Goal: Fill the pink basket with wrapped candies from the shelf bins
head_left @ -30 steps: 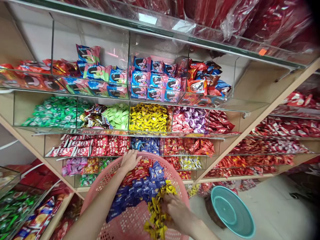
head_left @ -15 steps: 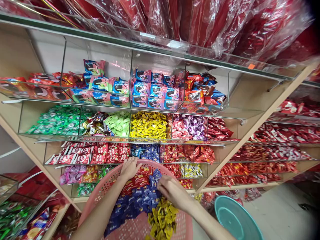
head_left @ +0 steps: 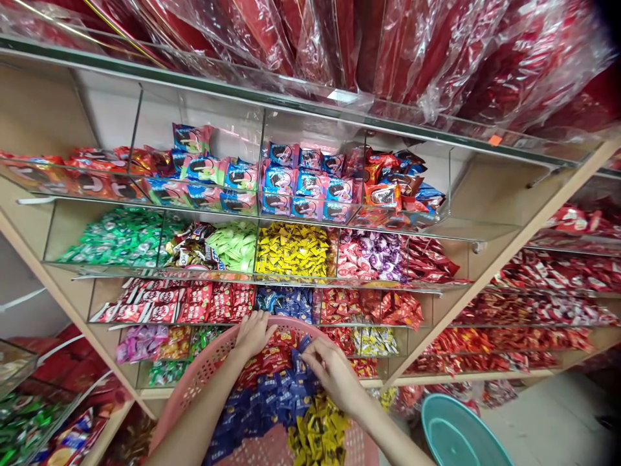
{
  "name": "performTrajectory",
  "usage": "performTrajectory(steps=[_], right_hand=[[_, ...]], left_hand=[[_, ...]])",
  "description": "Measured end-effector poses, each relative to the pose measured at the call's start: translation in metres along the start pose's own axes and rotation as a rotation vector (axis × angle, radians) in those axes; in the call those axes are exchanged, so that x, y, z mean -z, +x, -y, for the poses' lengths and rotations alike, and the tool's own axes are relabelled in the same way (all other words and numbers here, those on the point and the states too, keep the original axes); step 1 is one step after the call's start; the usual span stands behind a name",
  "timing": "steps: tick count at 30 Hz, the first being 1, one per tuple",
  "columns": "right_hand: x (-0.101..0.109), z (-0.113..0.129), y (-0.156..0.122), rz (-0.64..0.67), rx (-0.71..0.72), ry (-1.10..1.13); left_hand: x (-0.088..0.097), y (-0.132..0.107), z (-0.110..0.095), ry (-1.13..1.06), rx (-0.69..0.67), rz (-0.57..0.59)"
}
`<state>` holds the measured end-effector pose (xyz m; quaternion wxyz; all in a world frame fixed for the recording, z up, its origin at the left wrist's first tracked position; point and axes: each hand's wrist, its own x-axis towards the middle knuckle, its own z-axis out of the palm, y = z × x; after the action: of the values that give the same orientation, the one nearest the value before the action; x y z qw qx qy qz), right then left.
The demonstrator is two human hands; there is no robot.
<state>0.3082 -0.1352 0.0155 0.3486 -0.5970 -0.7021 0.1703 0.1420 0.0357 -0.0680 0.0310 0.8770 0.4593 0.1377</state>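
Note:
A pink plastic basket [head_left: 177, 382] with a perforated wall is in front of me at the bottom of the view. My left hand [head_left: 253, 333] lies over its far rim, fingers over the outside and thumb inside. Blue-wrapped candies [head_left: 274, 396] fill the middle of the basket, red-wrapped candies [head_left: 269, 357] lie behind them, and yellow-wrapped candies [head_left: 317, 430] sit at the near right. Over the blue pile, my right hand [head_left: 334, 372] is closed, thumb and forefinger pinched at a blue candy packet [head_left: 303, 344].
Glass-fronted shelves [head_left: 233, 278] of sorted candies and snacks rise beyond the basket. On the floor at the right stands a teal plastic tub [head_left: 460, 430]. Red bags in clear plastic [head_left: 320, 45] line the top shelf. A green-candy bin [head_left: 29, 408] is at the lower left.
My right hand has risen slightly, and its fingertips are now pinched at a blue packet. My left hand stays on the rim. The view has shifted a little.

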Motion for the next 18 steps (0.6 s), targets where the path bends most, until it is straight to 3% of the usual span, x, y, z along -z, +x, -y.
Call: performTrajectory(steps=[7, 13, 18], right_hand=[[-0.006, -0.007, 0.005, -0.110, -0.018, -0.004], [0.001, -0.002, 0.013, -0.111, 0.011, 0.128], [-0.008, -0.007, 0.012, -0.153, -0.017, 0.100]], left_hand=[[-0.004, 0.000, 0.002, -0.017, 0.003, -0.011], [-0.004, 0.000, 0.002, -0.021, -0.006, -0.013], [-0.004, 0.000, 0.002, -0.024, -0.008, -0.019]])
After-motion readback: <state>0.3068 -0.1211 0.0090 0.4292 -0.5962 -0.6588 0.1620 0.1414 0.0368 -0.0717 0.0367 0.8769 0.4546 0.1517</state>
